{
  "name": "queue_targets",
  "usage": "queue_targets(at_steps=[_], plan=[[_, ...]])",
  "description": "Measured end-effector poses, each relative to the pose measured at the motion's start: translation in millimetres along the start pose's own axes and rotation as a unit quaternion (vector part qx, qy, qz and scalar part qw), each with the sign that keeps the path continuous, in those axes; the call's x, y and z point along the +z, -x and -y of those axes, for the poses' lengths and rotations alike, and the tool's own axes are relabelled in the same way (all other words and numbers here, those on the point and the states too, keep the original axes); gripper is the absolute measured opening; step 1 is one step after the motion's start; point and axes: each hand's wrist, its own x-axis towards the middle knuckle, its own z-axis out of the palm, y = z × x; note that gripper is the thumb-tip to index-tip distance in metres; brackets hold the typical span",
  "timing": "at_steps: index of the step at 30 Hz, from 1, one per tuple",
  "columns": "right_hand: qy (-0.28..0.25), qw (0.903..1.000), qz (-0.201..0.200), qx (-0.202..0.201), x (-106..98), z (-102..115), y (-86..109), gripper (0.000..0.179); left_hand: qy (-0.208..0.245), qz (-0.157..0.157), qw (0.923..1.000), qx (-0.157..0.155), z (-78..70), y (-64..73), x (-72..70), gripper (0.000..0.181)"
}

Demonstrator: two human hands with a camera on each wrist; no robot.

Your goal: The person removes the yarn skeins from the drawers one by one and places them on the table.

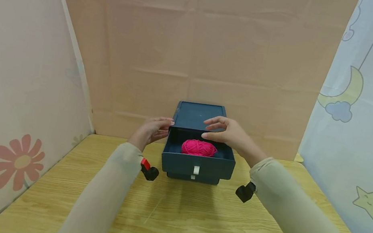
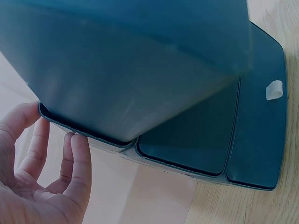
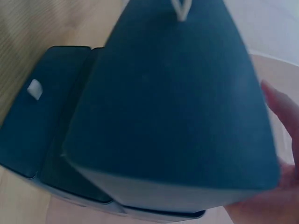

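A small dark blue drawer cabinet (image 1: pixel 196 114) stands on the table, its top drawer (image 1: pixel 176 160) pulled out toward me. Inside that drawer lies a ball of bright pink yarn (image 1: pixel 199 148). My left hand (image 1: pixel 152 129) is at the cabinet's left side; in the left wrist view a fingertip touches the front corner of its frame, while the other fingers extend loosely beside the wall. Over the drawer's right rear part hovers my right hand (image 1: pixel 230 133), fingers gently bent and apart, holding nothing. The right wrist view shows this hand (image 3: pixel 261 205) partly hidden behind the drawer.
White tab pulls (image 1: pixel 196 170) mark the drawer fronts, with lower drawers pushed in. Beneath is a wooden table (image 1: pixel 169 228). A brown sheet (image 1: pixel 146 45) hangs close behind the cabinet, and patterned cloth walls (image 1: pixel 360 132) flank both sides.
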Motion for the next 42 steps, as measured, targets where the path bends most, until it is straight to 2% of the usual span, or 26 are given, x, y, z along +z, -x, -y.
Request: queue_targets(at_steps=[4, 10, 17, 23, 42], plan=[[0.017, 0.9995, 0.022, 0.015, 4, -7, -5.9, 0.05, 0.001, 0.002, 1.0, 0.0, -0.1, 0.4, -0.3, 0.036], [0.058, 0.9975, 0.033, 0.022, 8, -8, -8.5, 0.046, -0.002, 0.001, 1.0, -0.003, -0.1, -0.2, 0.2, 0.036], [0.12, 0.9894, 0.063, 0.053, 14, -2, -13.6, 0.039, -0.002, -0.001, 1.0, -0.003, 0.4, 0.5, 0.0, 0.036], [0.148, 0.9833, 0.081, 0.07, 15, 0, -16.0, 0.033, -0.001, 0.006, 1.0, 0.002, 0.3, 0.4, -0.2, 0.037], [0.175, 0.9813, 0.064, 0.048, 16, -1, -15.7, 0.025, -0.01, 0.009, 0.9999, 0.005, -1.6, -1.6, 0.3, 0.038]])
